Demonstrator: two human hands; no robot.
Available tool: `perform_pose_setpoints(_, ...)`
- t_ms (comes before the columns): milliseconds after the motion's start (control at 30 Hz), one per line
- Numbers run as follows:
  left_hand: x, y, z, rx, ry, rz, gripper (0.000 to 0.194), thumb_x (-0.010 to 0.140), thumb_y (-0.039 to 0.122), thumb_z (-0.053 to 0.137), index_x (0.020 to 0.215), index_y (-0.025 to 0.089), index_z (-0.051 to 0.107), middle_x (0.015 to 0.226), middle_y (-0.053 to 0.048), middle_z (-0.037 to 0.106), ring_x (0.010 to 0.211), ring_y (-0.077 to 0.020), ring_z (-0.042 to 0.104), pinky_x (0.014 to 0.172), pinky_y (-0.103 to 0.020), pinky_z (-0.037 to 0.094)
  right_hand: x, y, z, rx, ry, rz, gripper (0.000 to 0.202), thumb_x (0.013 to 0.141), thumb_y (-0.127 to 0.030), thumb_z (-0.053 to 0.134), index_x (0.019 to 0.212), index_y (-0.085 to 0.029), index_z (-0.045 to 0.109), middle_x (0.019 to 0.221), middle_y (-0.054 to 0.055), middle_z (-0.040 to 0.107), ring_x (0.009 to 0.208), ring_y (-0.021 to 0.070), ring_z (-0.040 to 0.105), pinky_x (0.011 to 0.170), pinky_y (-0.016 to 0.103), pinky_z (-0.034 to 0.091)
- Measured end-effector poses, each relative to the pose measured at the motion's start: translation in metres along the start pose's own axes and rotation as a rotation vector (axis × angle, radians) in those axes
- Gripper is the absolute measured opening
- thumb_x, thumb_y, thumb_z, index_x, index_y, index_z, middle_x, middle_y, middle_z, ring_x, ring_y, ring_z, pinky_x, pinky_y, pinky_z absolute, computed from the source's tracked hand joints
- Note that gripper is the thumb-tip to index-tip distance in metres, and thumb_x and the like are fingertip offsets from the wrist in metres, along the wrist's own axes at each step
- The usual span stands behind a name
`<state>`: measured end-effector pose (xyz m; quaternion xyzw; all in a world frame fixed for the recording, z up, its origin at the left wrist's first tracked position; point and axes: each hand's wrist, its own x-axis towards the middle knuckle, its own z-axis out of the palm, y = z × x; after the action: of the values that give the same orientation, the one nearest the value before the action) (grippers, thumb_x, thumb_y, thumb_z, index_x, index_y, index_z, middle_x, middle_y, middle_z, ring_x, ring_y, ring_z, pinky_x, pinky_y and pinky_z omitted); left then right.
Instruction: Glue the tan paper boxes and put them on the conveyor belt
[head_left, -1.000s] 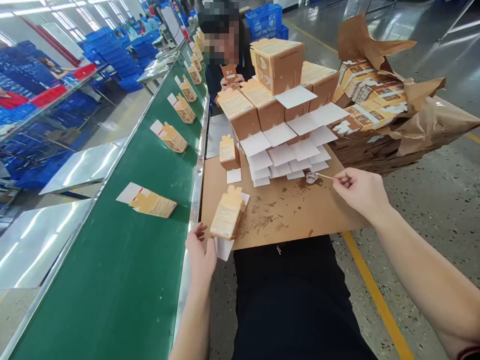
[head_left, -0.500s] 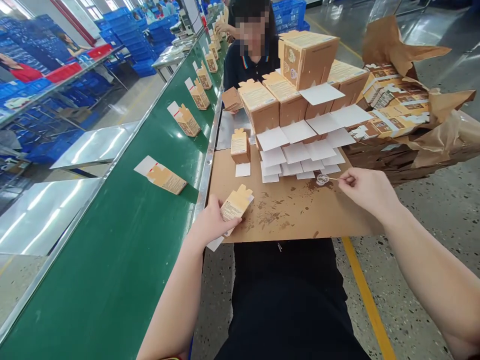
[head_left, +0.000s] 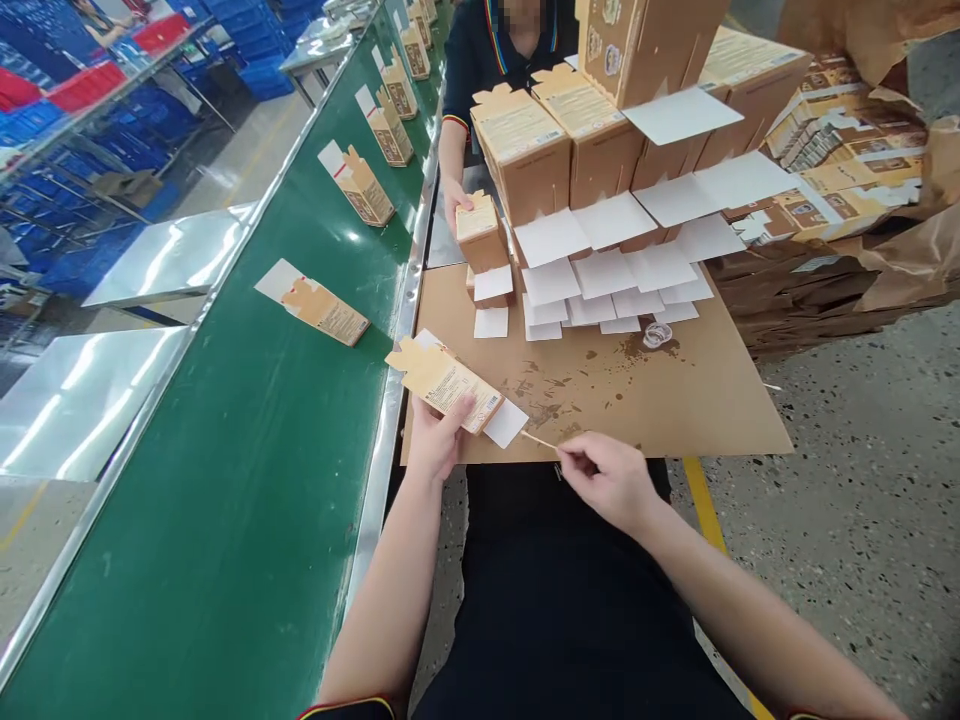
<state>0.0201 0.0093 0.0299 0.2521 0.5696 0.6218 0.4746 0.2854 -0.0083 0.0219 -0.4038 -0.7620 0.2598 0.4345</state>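
My left hand [head_left: 439, 440] grips a tan printed carton [head_left: 444, 382] over the near left part of the cardboard sheet [head_left: 600, 400]. The carton's notched flaps point up and left, and a white flap [head_left: 506, 423] sticks out at its lower right end. My right hand [head_left: 609, 478] pinches a thin stick [head_left: 539, 440], whose tip is at or very near that white flap. A small clear round dish [head_left: 657, 335] lies on the sheet beside dark smears, in front of the stacked boxes.
Brown boxes [head_left: 525, 165] with white flaps are stacked at the back of the sheet. Left runs a green conveyor [head_left: 225, 480] with a row of cartons [head_left: 360, 190]. Across from me, a person's hand [head_left: 456, 200] holds a small box [head_left: 481, 235]. Wrapped carton bundles [head_left: 847, 190] lie at right.
My right hand has moved left with the stick, from near the dish to the carton. My left hand has turned the carton, its white flap now facing right. The other person's hand has brought a box in.
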Motion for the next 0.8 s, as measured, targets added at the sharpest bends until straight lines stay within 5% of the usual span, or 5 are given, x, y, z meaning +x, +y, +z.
perform_pose_setpoints(133,0.001,-0.004,-0.004,0.045,-0.005,0.02,0.089,0.062,0.046,0.111,0.134,0.024,0.063,0.145,-0.017,0.075,0.133,-0.0321,0.077,0.11,-0.047,0.067,-0.01,0.008,0.028,-0.045,-0.054,-0.031,0.027,0.107,-0.016,0.058,0.085,-0.025,0.07,0.067,-0.002,0.064,0.057,0.014,0.06,0.057,0.027,0.052)
perform_pose_setpoints(267,0.0,-0.004,-0.004,0.071,0.001,0.036,0.09,0.062,0.04,0.111,0.135,0.027,0.06,0.146,-0.015,0.075,0.133,-0.0314,0.077,0.112,-0.048,0.065,-0.014,0.016,0.032,-0.084,-0.115,-0.017,0.028,0.107,-0.016,0.057,0.084,-0.026,0.069,0.067,-0.001,0.063,0.057,0.0149,0.058,0.058,0.028,0.051)
perform_pose_setpoints(433,-0.006,-0.004,0.003,0.095,-0.001,0.055,0.086,0.063,0.039,0.11,0.128,0.028,0.056,0.138,-0.012,0.075,0.132,-0.0307,0.076,0.11,-0.045,0.065,-0.011,0.019,0.022,-0.104,-0.075,0.038,0.027,0.107,-0.019,0.057,0.084,-0.026,0.07,0.071,0.001,0.071,0.061,0.0166,0.065,0.061,0.029,0.057)
perform_pose_setpoints(633,-0.029,-0.017,0.016,0.34,0.054,0.233,0.091,0.061,0.031,0.109,0.132,0.028,0.053,0.138,-0.011,0.072,0.132,-0.0317,0.075,0.11,-0.045,0.064,-0.007,0.021,-0.001,-0.032,0.083,0.217,0.022,0.104,-0.032,0.067,0.084,-0.027,0.075,0.075,0.003,0.078,0.061,0.0183,0.07,0.061,0.031,0.063)
perform_pose_setpoints(800,-0.043,-0.032,0.016,0.51,0.043,0.183,0.077,0.062,0.032,0.108,0.125,0.025,0.063,0.124,-0.013,0.078,0.12,-0.0379,0.079,0.103,-0.051,0.066,-0.013,0.018,-0.019,-0.057,0.179,0.297,0.024,0.102,-0.036,0.069,0.08,-0.027,0.076,0.07,0.002,0.076,0.056,0.0172,0.067,0.058,0.031,0.062)
